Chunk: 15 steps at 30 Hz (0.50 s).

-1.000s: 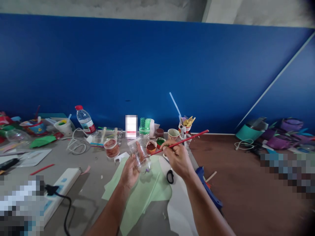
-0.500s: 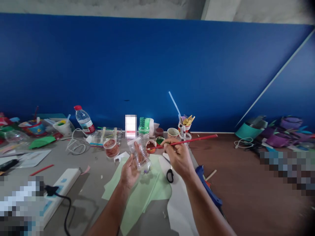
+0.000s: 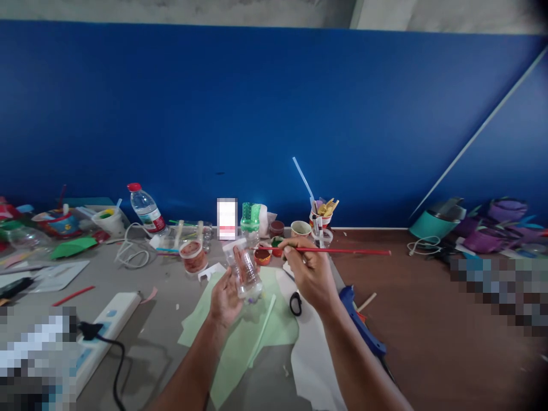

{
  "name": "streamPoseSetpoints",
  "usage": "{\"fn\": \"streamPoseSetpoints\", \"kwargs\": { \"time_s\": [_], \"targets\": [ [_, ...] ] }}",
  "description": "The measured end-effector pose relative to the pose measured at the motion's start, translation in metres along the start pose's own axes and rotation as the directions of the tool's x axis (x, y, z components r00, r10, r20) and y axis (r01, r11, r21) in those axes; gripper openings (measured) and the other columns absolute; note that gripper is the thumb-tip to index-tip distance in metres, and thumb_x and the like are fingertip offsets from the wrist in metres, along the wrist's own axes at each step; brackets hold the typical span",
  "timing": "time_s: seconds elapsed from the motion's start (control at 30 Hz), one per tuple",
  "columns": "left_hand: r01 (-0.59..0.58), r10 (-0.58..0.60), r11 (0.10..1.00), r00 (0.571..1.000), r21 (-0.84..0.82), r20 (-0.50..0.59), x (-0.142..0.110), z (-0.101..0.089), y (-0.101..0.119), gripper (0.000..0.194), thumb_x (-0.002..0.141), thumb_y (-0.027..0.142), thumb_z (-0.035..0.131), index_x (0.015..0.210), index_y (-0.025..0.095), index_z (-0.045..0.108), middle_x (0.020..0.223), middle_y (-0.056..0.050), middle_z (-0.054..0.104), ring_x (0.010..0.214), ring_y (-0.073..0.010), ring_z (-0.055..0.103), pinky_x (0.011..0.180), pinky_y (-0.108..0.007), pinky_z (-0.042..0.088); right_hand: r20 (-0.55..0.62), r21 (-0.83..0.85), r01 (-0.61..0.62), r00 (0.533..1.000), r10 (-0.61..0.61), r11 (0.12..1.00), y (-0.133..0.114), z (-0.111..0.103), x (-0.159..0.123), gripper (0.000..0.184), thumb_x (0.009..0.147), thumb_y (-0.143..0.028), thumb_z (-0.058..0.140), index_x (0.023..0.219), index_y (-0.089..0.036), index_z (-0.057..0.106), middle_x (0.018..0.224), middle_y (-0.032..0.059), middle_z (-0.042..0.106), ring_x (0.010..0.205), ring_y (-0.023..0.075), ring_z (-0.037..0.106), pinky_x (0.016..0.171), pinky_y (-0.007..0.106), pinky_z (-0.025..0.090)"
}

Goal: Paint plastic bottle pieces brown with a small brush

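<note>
My left hand is closed around a small clear plastic bottle with reddish-brown paint on it, held upright above a light green paper sheet. My right hand pinches a long red paintbrush, which lies nearly level. Its tip reaches left to a small red paint pot just behind the bottle. A green paint pot stands beside that one.
On the grey table are a cup with brown paint, a water bottle, a green bottle, paper cups, a cup of tools, scissors, a blue glue gun, a power strip and white cable. Purple and teal items lie on the brown floor at right.
The brush handle has swung down from a raised slant to nearly level, and its tip moved from the bottle to the red paint pot. My left hand tilted the bottle slightly.
</note>
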<state>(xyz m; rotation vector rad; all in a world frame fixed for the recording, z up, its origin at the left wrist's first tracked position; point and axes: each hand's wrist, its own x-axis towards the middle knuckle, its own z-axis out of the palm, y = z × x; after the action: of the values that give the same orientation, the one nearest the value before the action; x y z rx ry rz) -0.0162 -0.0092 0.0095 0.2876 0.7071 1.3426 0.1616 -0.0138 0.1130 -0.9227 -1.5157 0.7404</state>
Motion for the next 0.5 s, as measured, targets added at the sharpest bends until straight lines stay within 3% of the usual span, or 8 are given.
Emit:
{"fn": "streamPoseSetpoints", "kwargs": {
  "time_s": [0.2,0.33,0.5],
  "targets": [
    [-0.013,0.011,0.999,1.000,0.052,0.027,0.002,-0.007,-0.002,0.048,0.088,0.053,0.050,0.108,0.014,0.068,0.092,-0.012,0.076,0.094,-0.0292,0.071,0.086,-0.043,0.053,0.054,-0.071,0.032,0.998,-0.028,0.997,0.003,0.005,-0.002,0.019,0.082,-0.015,0.049,0.076,-0.017,0.067,0.066,0.0006,0.058,0.064,0.0145,0.056,0.060,0.024,0.042],
    [-0.024,0.023,0.993,1.000,0.117,0.007,0.007,-0.015,-0.006,0.047,0.078,0.051,0.067,0.109,0.015,0.068,0.095,-0.011,0.076,0.089,-0.0282,0.072,0.084,-0.041,0.053,0.037,-0.061,-0.023,0.999,0.025,0.998,0.002,0.001,-0.003,0.019,0.083,-0.018,0.049,0.077,-0.016,0.068,0.060,-0.0012,0.053,0.057,0.0137,0.052,0.054,0.024,0.039],
    [-0.099,0.094,0.981,0.995,0.166,0.036,0.010,-0.017,-0.012,0.057,0.072,0.051,0.074,0.113,0.013,0.065,0.100,-0.013,0.075,0.101,-0.0308,0.069,0.089,-0.041,0.051,0.012,-0.089,0.091,0.996,-0.090,0.992,0.001,0.004,-0.003,0.020,0.084,-0.018,0.049,0.082,-0.017,0.069,0.070,0.0016,0.062,0.063,0.0146,0.056,0.060,0.025,0.042]
  ]
}}
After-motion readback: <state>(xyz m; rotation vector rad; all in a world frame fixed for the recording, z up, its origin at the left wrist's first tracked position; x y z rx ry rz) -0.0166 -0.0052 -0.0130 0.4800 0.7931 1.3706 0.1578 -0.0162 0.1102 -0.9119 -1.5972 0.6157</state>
